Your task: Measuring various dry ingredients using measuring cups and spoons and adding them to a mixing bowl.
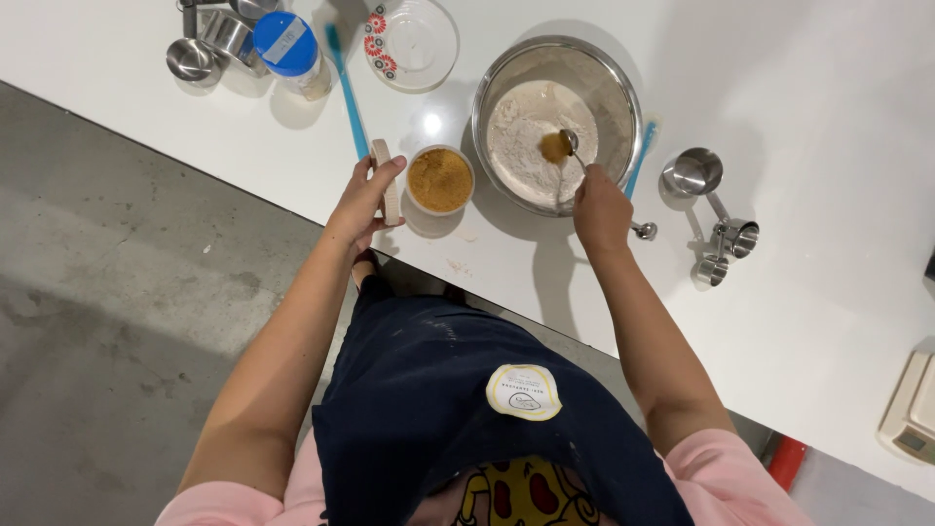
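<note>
My right hand (601, 207) grips a small metal measuring spoon (571, 146) over a steel mixing bowl (612, 90) that holds white flour (521, 136). A small mound of brown powder lies on the flour by the spoon's tip. My left hand (362, 198) holds a beige lid (388, 180) on edge, just left of a round open container of brown powder (440, 179).
On the white counter (828, 107): a glass dish with red flowers (410, 41), a blue-lidded jar (289, 51), a blue spatula (346, 90), metal measuring cups at the far left (205, 49) and right (711, 209), a scale (913, 409) at the right edge. Grey floor lies left.
</note>
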